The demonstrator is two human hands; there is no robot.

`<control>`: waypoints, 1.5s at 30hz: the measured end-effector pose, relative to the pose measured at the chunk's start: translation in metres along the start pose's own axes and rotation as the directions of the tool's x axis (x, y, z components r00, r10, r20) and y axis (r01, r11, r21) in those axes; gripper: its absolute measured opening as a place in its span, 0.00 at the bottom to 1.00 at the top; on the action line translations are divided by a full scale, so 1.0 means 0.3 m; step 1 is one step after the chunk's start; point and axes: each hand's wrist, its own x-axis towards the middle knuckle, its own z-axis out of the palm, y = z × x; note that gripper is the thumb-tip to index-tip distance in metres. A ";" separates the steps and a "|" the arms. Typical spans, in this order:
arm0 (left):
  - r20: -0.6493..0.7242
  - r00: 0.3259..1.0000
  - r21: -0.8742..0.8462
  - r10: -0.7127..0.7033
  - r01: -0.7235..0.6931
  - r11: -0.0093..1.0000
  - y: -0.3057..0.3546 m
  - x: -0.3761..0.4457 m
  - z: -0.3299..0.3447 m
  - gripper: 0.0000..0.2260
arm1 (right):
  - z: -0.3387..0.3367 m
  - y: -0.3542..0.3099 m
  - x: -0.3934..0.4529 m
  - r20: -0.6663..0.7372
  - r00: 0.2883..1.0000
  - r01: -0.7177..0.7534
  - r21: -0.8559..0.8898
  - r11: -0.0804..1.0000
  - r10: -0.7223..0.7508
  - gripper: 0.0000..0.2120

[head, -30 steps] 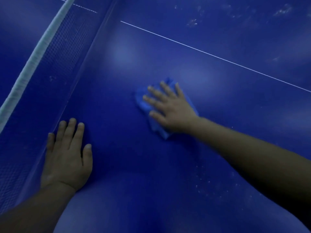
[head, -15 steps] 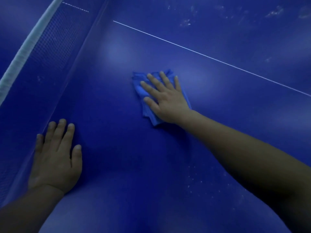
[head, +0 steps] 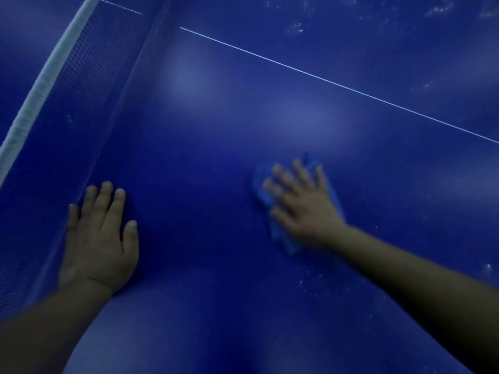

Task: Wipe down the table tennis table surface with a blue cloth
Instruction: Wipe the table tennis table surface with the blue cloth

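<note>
Right hand (head: pixel 305 209), fingers spread and straight, flat on blue cloth (head: pixel 280 238) right of centre on table (head: pixel 216 157), blurred. Left hand (head: pixel 100 238) open, palm down near left, beside net (head: pixel 40 85).

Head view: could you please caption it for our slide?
Right hand presses blue cloth onto table; left hand braces.

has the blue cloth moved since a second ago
Yes. The blue cloth under the right hand has slid away from the net, while the left hand stays by it.
</note>
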 end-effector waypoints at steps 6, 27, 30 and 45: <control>-0.003 1.000 -0.018 -0.010 0.010 1.000 0.008 -0.007 -0.011 0.33 | -0.001 0.233 0.090 -0.011 0.996 -0.089 -0.073 0.993 0.088 0.27; 0.046 0.999 -0.347 0.015 0.002 0.938 -0.046 -0.047 -0.049 0.34 | -0.063 -0.005 0.088 0.081 0.746 -0.665 0.129 0.735 0.661 0.28; -0.035 0.999 -0.398 -0.030 0.013 0.917 -0.063 -0.241 -0.067 0.29 | -0.019 -0.311 0.137 0.042 0.942 -0.336 0.078 0.939 0.334 0.27; -0.040 0.998 -0.097 0.040 -0.043 0.994 -0.029 -0.742 0.100 0.28 | -0.030 0.012 -0.291 0.059 0.774 -0.633 0.058 0.772 0.630 0.30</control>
